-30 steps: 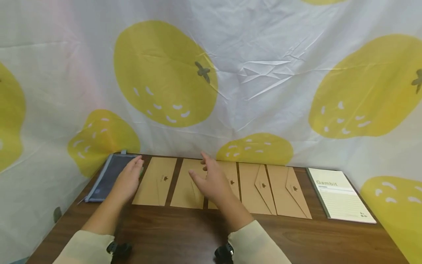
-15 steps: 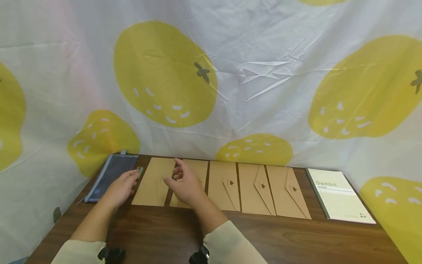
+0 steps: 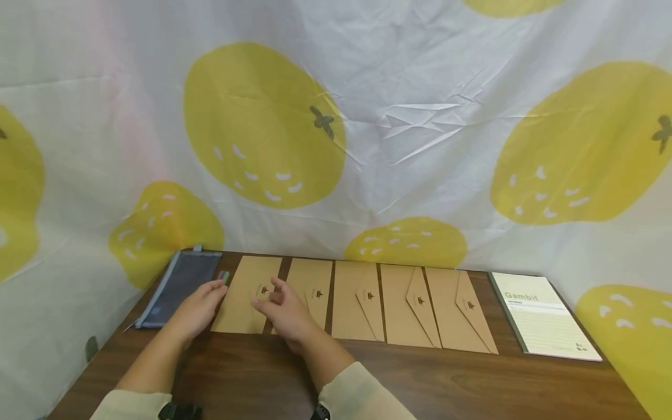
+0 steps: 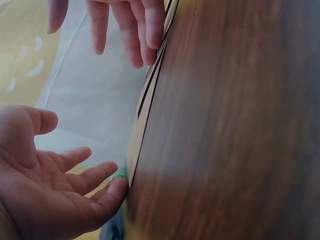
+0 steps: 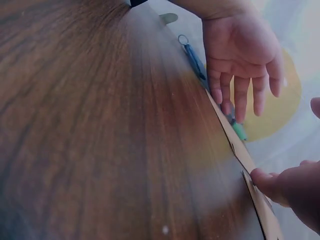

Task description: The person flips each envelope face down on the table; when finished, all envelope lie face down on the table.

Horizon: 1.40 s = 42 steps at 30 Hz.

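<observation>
Between the blue mesh pouch (image 3: pixel 184 286) and the leftmost kraft envelope (image 3: pixel 249 291) is my left hand (image 3: pixel 196 309), its fingers extended and relaxed. Just beyond its fingertips lies a small item with a green part (image 3: pixel 226 276), also visible in the left wrist view as a green tip (image 4: pixel 121 172). My right hand (image 3: pixel 289 309) hovers over the second envelope (image 3: pixel 315 286), fingers loosely bent and nothing in them. In the right wrist view my left hand (image 5: pixel 242 50) shows an empty palm, fingers pointing down near the green item (image 5: pixel 239 131).
Three more kraft envelopes, the nearest of them (image 3: pixel 349 303) beside the second, continue the row rightward. A Gambit notepad (image 3: pixel 546 315) lies at the right on the brown wooden table (image 3: pixel 420 385). A white cloth with yellow fruit shapes (image 3: pixel 409 175) hangs behind.
My right hand has moved left, from above the middle envelopes to the second one. My left hand has drawn back slightly toward me, uncovering the small green item.
</observation>
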Each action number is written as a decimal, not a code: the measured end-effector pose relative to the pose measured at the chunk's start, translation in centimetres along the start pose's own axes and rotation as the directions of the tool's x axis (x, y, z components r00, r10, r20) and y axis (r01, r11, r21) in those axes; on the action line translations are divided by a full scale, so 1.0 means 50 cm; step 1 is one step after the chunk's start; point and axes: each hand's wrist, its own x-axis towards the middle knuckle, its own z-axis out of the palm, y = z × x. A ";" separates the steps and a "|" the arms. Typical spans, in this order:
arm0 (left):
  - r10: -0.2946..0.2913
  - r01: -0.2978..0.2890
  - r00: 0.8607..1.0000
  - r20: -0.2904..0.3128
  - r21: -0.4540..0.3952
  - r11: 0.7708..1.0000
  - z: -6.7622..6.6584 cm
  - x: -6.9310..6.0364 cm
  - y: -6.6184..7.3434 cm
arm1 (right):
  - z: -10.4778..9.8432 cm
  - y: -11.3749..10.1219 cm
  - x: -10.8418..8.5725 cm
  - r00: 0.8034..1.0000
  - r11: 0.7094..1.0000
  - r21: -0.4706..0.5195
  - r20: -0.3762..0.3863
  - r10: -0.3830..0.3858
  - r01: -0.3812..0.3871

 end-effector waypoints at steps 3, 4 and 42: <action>-0.003 0.003 1.000 -0.006 -0.004 1.000 0.005 0.001 0.001 | 0.000 0.003 0.003 1.000 0.999 0.048 0.006 0.011 -0.011; -0.005 0.005 1.000 -0.008 -0.005 1.000 0.006 0.002 0.000 | -0.001 0.004 0.004 1.000 0.998 0.060 0.009 0.014 -0.014; 0.085 -0.087 0.990 0.108 0.005 0.996 0.056 0.028 0.071 | -0.010 0.008 0.014 0.999 0.979 0.199 0.031 -0.041 0.034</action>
